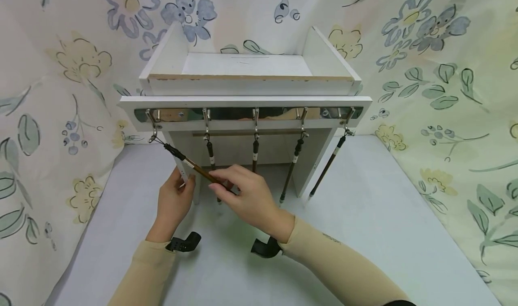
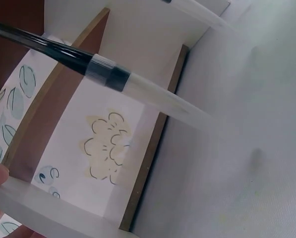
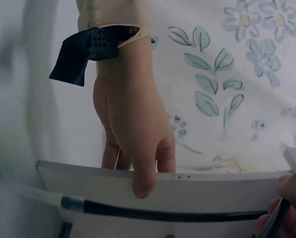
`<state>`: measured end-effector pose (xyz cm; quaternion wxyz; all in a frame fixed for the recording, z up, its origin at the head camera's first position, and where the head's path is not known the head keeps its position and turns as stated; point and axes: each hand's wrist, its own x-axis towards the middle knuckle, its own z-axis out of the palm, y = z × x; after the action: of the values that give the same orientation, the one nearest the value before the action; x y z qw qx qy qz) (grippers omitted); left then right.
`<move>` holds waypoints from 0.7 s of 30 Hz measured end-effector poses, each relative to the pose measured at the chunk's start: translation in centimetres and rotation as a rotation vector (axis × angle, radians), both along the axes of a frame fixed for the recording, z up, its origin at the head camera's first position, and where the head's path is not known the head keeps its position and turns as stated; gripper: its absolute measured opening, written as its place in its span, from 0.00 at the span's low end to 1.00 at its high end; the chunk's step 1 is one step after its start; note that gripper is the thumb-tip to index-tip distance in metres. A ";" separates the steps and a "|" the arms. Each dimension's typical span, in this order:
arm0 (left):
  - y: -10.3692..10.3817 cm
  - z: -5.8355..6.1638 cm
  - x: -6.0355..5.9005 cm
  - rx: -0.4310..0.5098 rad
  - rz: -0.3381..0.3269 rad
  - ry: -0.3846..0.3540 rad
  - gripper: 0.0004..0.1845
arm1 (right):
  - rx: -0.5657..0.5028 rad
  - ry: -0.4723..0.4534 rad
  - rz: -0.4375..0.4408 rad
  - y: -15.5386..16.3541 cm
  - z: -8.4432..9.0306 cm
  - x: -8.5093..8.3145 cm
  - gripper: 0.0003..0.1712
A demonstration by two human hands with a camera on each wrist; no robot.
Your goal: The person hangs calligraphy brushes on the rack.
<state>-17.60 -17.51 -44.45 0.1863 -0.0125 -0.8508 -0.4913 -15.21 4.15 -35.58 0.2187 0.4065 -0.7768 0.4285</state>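
Note:
A brush with a brown handle (image 1: 199,169) slants down from the leftmost metal hook (image 1: 153,126), its cord still looped there. My right hand (image 1: 251,198) pinches that handle between thumb and fingers. Beside it, my left hand (image 1: 174,202) grips the left side panel (image 1: 184,173) of a white wooden rack (image 1: 243,101); in the right wrist view the left hand's thumb (image 3: 144,181) lies over the panel's edge. Pale bristles (image 2: 162,101) of one brush show in the left wrist view; which brush it is, I cannot tell.
Several more brushes hang from the hooks, such as one in the middle (image 1: 255,153) and one at far right (image 1: 327,169). An open-topped shelf (image 1: 247,88) forms the rack's top. Floral cloth (image 1: 437,130) stands behind the white table surface (image 1: 364,234).

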 end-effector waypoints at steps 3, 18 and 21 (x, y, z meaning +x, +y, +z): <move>0.0 0.0 0.0 -0.002 0.001 -0.010 0.20 | 0.023 -0.007 -0.004 0.2 -0.3 0.1 0.13; 0.0 0.0 0.1 -0.002 -0.005 -0.032 0.18 | 0.102 -0.048 -0.023 -0.1 -6.9 1.5 0.12; 0.0 -0.1 0.0 -0.006 -0.003 -0.011 0.15 | 0.112 -0.056 -0.033 -0.7 -8.2 1.3 0.11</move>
<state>-17.60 -17.55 -44.54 0.1808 -0.0117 -0.8532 -0.4891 -13.95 3.45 -43.78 0.1808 0.3932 -0.8119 0.3918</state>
